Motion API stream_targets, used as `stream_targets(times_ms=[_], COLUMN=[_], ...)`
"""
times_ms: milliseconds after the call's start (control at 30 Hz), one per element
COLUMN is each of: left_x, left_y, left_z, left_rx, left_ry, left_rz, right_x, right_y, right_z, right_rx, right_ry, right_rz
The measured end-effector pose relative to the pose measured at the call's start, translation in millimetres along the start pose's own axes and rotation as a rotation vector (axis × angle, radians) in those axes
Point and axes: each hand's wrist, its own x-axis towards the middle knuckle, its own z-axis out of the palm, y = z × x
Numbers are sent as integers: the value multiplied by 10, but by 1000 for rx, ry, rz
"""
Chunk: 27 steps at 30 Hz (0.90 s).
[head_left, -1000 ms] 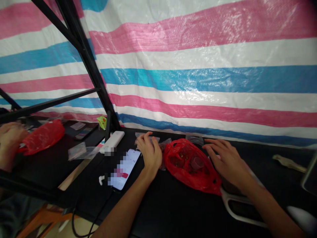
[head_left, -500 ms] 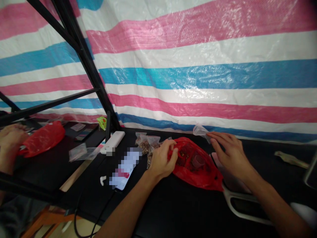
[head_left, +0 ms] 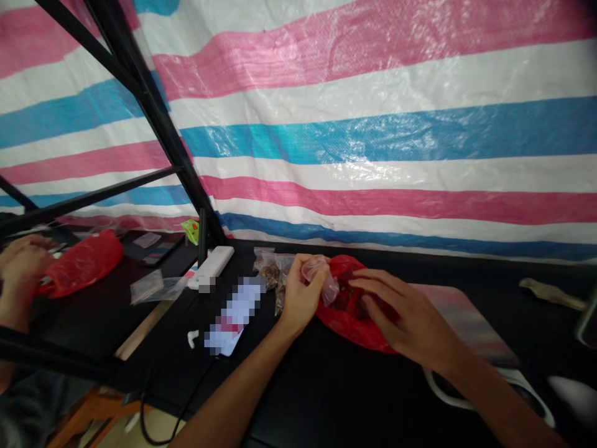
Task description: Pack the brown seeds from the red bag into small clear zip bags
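Note:
My left hand (head_left: pixel 298 302) is closed on a small clear plastic bag (head_left: pixel 330 287), pinched between thumb and fingers at the left edge of an open red plastic bag (head_left: pixel 347 328). Dark bits lie inside the red bag, too dim to make out. Over its right side reaches my right hand (head_left: pixel 415 320), fingers stretched and apart from the thumb, the tips above the contents. It covers the spot of a small cup. Several small zip bags of brown dried pieces (head_left: pixel 269 274) lie just left of my left hand.
A phone (head_left: pixel 236 317), a white earbud (head_left: pixel 193 338) and a white power bank (head_left: pixel 212 267) lie to the left. At right are a flat pale-topped device (head_left: pixel 459 317) and a twisted strip (head_left: pixel 550 292). Beyond a black frame (head_left: pixel 161 118), another person's hands (head_left: pixel 21 267) hold a red bag.
My right hand has moved left from beside the red bag to over its contents. The clear bag has passed from my right hand to my left.

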Motion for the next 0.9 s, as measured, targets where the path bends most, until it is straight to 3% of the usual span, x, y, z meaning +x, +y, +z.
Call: stream_targets(times_ms=[133,333,533,600,733,900], left_x=[-5,-69,-73,-75,-69,-66], left_y=[-3,-81,-154,-171,-140,-118], left_z=[-35,-79,-107,-122,-117,-53], left_rx=[222,707,894,952,926,629], left_ry=[104,-7,-236,-277,-284,-210], left_rz=[90,152,224,230,219,70], right_x=[-42,-99,-30,-17,-9,-40], right_y=[256,527,371,254,77,70], right_z=[-72,64,24,33,125,201], right_rx=[-110,-116,-136,-104,-76,-177], right_ry=[-108,-189,-95,-124,-167,-127], right_rz=[76,116,56,46,51,-9])
